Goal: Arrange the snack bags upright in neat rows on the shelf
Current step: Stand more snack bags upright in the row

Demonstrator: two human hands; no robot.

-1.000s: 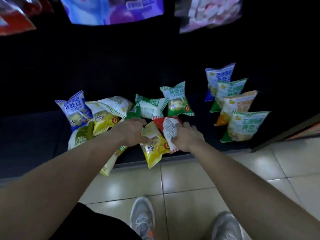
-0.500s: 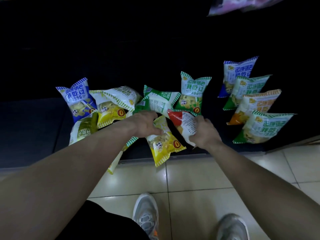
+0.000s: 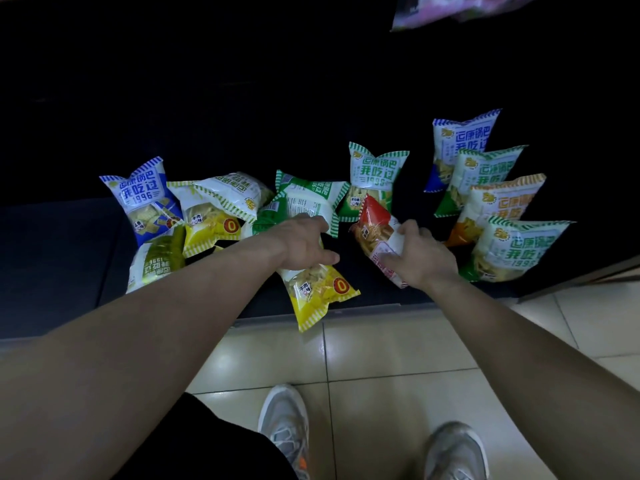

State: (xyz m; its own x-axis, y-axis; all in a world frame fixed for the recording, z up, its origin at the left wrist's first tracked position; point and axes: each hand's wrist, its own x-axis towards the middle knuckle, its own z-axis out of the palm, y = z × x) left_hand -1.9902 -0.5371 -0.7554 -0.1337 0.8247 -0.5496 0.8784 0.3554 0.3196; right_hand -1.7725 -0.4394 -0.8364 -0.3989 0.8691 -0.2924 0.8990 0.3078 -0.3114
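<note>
Snack bags lie on a dark low shelf. My left hand grips the top of a yellow bag that hangs over the shelf's front edge. My right hand holds a red bag, tilted, just right of it. Behind my hands lie a flat green bag and an upright green bag. At the left is a loose heap: a blue bag, a yellow bag, a white-green bag and an olive bag. A row stands upright at the right: blue, green, orange, green.
Beige floor tiles run in front of the shelf edge. My two grey shoes stand on them. Pink packages hang on a higher shelf at the top right. The back of the shelf is dark.
My hands have drawn apart: the right hand carried the red bag to the right, away from the yellow bag. The view shifted slightly downward.
</note>
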